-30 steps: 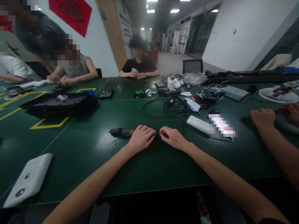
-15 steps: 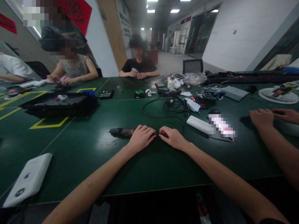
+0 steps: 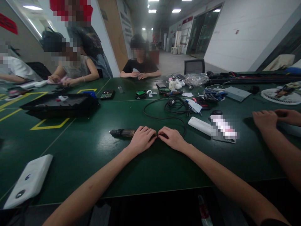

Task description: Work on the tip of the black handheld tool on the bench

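An electric screwdriver (image 3: pixel 123 133) lies on the green table, its bit pointing left. My left hand (image 3: pixel 143 138) is wrapped over its rear end, hiding that part. Close by on the right, my right hand (image 3: pixel 171 138) pinches the end of a black cable (image 3: pixel 182 120). The fingertips of both hands nearly meet at the tool's back end, and the cable's tip is covered there. From my right hand the cable loops away to a coil further back on the table.
A white power strip (image 3: pixel 199 126) lies right of my hands. At left are a black tray (image 3: pixel 58 106) and a white power bank (image 3: pixel 29 180). Another person's hands (image 3: pixel 265 119) rest at the right. Small electronic parts and bagged items lie further back.
My right hand has moved slightly left with the cable end, narrowing the gap to the screwdriver's rear. My left hand stays in place. A standing person at the back left has shifted.
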A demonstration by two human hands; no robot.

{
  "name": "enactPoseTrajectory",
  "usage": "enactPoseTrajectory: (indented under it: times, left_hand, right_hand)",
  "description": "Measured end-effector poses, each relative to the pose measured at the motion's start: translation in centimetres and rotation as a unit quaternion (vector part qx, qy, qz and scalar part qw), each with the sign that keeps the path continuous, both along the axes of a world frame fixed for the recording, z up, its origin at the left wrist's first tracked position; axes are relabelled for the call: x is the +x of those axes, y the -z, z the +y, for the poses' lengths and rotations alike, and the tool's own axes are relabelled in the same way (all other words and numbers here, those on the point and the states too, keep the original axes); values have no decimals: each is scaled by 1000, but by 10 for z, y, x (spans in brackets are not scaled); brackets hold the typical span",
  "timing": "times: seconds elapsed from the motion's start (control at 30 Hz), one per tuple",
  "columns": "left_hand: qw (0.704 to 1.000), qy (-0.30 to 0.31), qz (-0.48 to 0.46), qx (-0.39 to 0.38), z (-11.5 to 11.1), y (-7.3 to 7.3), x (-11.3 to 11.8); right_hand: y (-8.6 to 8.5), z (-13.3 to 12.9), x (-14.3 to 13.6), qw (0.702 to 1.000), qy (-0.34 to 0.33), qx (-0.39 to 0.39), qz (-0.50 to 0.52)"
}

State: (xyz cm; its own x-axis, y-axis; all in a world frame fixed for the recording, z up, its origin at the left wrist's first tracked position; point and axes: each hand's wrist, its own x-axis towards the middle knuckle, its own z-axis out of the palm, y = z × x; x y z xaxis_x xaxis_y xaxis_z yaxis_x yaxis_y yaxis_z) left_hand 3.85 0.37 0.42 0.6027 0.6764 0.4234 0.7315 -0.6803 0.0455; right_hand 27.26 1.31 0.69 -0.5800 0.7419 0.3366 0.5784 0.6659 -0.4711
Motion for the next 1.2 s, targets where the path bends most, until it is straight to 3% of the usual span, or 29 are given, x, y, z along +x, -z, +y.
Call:
enactPoseTrajectory:
  times: [0.8,0.97,1.2]
  left_hand:
    - [1000,22,11,6,2,2,-3]
    - [1000,1,14,6,2,2,-2]
    - [1000,26,17,2,0,-2,-5]
  right_hand:
    - [-1,-1,-1,1000,-1,-21,-15]
    - [-1,-2,-2,1000,2,-19,-19]
    - [-1,-2,-2,1000,13,-17,-21]
